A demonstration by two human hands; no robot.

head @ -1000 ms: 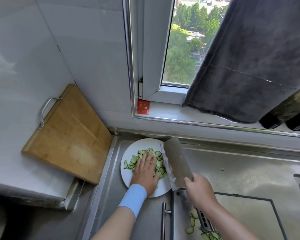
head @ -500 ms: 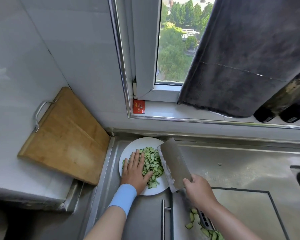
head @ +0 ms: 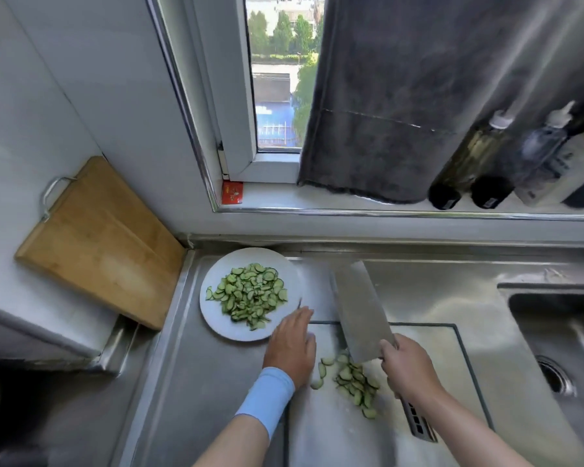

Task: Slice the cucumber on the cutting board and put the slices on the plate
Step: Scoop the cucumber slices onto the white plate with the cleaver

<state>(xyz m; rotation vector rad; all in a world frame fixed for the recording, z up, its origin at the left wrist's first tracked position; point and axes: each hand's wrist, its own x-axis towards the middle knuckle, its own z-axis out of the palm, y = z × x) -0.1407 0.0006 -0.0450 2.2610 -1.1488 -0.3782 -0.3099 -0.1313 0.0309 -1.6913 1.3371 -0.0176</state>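
Leaning against the tiled wall at far left was a rectangular wooden chopping board point(head: 98, 244) with a metal loop handle, standing on edge and clear of the work.

A white round plate point(head: 213, 320) sat on the stainless-steel counter point(head: 452, 291), just right of that board. It carried a heap of thin green cucumber slices point(head: 250, 291) spread over its far half. Above it, on the window sill, stood a small red packet point(head: 231, 193).

The left hand point(head: 292, 342), with a light-blue wristband point(head: 267, 396), lay palm down at the plate's near right edge. Its fingers point(head: 300, 316) were extended and close together, holding nothing. Contact with the plate rim could not be resolved.

A whitish cutting board point(head: 334, 433) lay flat on the counter before the person. A small pile of loose cucumber slices point(head: 354, 379) remained on it, between the two hands.

A broad steel cleaver point(head: 359, 311) pointed away toward the wall, its heel right at the pile. The right hand point(head: 407, 369) gripped it where blade meets handle, fingers curled round.

A dark grey towel point(head: 402, 96) hung over the window. Dark bottles point(head: 462, 170) stood on the sill to its right. A steel sink point(head: 553, 332) occupied the far right.
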